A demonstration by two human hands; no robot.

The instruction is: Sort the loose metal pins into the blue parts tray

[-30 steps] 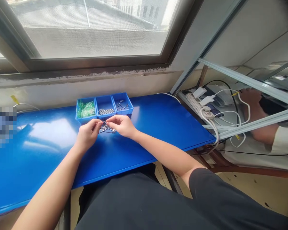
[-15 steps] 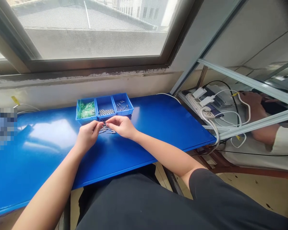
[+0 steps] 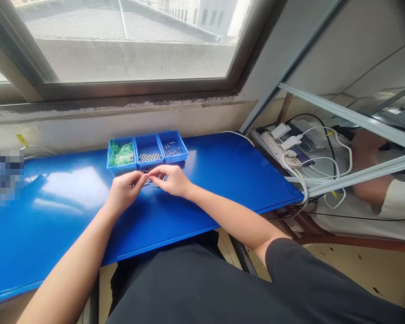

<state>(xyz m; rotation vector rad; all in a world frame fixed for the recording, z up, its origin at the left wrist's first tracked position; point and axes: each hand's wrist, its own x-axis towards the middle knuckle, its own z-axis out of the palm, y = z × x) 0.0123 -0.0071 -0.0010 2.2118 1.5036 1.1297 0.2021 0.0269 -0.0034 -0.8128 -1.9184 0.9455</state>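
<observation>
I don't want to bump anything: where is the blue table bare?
Blue table right of the bins and right hand, to the white cable; also left of the left hand. Crowded: around metal pins by both hands.

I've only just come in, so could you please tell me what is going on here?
A person's left hand and right hand meet over loose metal pins on the blue table; what they pinch, if anything, is hidden. Behind them stand three bins: green pieces in the left, metal rings in the middle, more pins in the right.
</observation>
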